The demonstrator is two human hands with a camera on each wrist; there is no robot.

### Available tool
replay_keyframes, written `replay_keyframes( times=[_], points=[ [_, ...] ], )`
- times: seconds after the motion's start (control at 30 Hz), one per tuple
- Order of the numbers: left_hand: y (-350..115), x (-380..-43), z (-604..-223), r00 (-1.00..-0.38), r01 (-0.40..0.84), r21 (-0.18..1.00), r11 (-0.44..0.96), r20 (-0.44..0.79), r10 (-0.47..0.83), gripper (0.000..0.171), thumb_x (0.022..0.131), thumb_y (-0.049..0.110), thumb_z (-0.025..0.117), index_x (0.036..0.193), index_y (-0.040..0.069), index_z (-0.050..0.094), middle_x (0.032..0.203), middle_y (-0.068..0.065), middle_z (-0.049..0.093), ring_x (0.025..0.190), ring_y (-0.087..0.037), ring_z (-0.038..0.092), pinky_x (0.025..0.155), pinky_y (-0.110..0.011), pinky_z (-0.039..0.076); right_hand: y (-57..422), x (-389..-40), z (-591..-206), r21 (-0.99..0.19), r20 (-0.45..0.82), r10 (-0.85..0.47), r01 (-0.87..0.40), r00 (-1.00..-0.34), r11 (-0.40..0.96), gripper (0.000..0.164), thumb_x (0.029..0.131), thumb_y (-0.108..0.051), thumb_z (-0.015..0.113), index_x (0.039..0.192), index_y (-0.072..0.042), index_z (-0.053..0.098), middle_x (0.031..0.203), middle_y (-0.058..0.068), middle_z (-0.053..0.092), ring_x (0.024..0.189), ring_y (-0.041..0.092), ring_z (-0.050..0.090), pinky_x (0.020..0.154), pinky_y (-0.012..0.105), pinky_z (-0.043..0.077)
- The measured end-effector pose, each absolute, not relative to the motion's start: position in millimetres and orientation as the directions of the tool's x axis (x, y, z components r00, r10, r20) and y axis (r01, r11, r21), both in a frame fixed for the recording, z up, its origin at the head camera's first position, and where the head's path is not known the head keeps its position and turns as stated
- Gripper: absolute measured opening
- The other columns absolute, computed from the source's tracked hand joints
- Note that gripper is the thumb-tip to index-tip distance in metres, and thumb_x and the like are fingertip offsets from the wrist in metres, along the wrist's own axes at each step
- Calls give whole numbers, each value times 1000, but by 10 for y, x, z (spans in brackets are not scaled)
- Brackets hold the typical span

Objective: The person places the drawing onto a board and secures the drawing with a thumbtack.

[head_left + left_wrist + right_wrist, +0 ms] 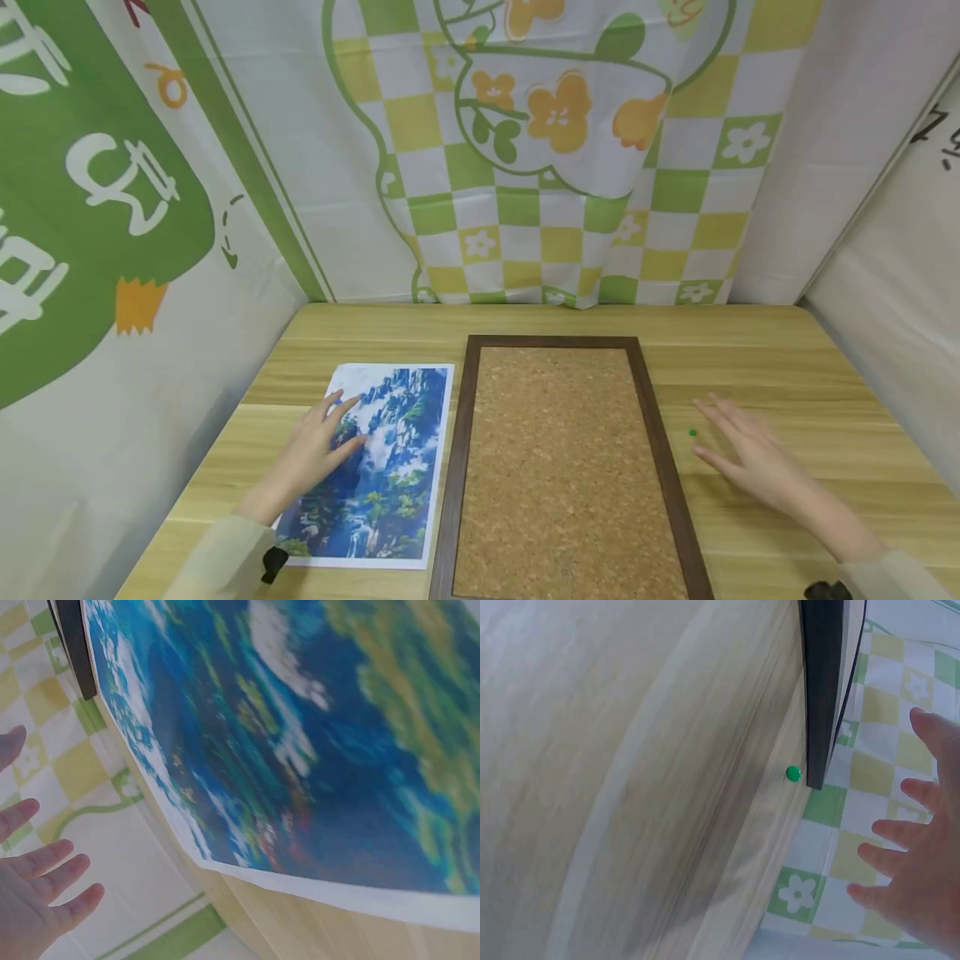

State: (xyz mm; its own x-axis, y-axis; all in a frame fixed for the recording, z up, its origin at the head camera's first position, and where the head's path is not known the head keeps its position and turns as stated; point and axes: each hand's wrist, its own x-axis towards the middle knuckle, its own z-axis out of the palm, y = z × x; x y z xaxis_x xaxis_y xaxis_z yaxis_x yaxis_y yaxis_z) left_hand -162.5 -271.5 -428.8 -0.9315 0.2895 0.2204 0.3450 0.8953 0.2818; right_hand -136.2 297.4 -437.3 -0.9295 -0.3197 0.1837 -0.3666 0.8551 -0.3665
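My left hand (311, 454) is spread over a printed landscape picture (401, 467) of blue mountains, trees and a waterfall. In the left wrist view its fingers (56, 859) are apart and hold nothing. To the right of the picture lies a cork board (562, 467) with a dark brown frame (555, 341). My right hand (761, 458) is over the table on the board's right side, fingers spread and holding nothing. Close to its fingertips lies a small round green object (692, 432), also seen in the right wrist view (793, 773); its kind is too small to tell.
The wood-grain table (787, 358) carries the board in the middle and the picture on the left. A checked, flowered curtain (555, 242) hangs behind its far edge. Cloth walls (247, 292) stand at the left and right.
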Motion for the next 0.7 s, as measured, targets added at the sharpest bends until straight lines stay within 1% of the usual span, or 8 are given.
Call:
replay_keyframes(
  times=[0.07,0.13,0.23,0.33,0.47,0.57,0.7],
  points=[
    [-2753,-1637,-4299,-936,332,292,897,222,274,56,85,24,65,132,0,44,135,-30,36,118,-50,38,92,-65,32,2947,-1355,-4362,-397,176,-322,-366,-930,841,66,90,-33,56,145,-15,25,142,30,26,123,52,29,97,70,19],
    [-2792,-1645,-4310,-935,330,292,898,235,267,54,85,21,65,130,-1,46,132,-31,39,116,-50,40,91,-64,34,2919,-1344,-4355,-440,167,-323,-363,-932,821,65,89,-32,58,143,-11,28,140,31,27,122,53,30,92,71,23],
    [-2853,-1644,-4329,-933,329,305,894,249,259,51,84,17,66,127,-1,48,129,-32,42,112,-49,43,88,-63,37,2880,-1327,-4355,-518,146,-330,-357,-932,777,63,89,-28,58,141,-4,31,140,33,27,122,55,28,91,72,24],
    [-2921,-1636,-4349,-937,320,317,893,246,248,49,83,16,66,125,-2,49,124,-32,44,108,-49,46,85,-62,40,2843,-1313,-4377,-573,149,-335,-357,-930,737,59,89,-23,59,137,1,34,137,32,31,121,53,31,91,70,27],
    [-3011,-1643,-4387,-947,287,310,906,235,219,49,82,15,67,123,-5,50,120,-33,47,105,-49,48,84,-61,41,2800,-1294,-4407,-629,136,-345,-350,-929,694,56,90,-19,58,135,4,35,134,31,38,114,52,41,88,65,37],
    [-3076,-1655,-4422,-955,264,307,914,215,204,50,82,15,67,123,-8,49,119,-34,46,106,-50,46,85,-61,40,2781,-1287,-4422,-666,109,-354,-333,-929,668,55,90,-18,57,135,6,35,131,33,39,109,52,46,84,60,43],
    [-3149,-1663,-4468,-967,237,356,904,175,185,51,83,15,66,124,-9,47,117,-34,46,101,-47,50,82,-59,43,2774,-1287,-4455,-717,66,-358,-294,-931,633,56,90,-20,57,135,5,35,130,36,39,107,50,50,82,53,48]
  ],
)
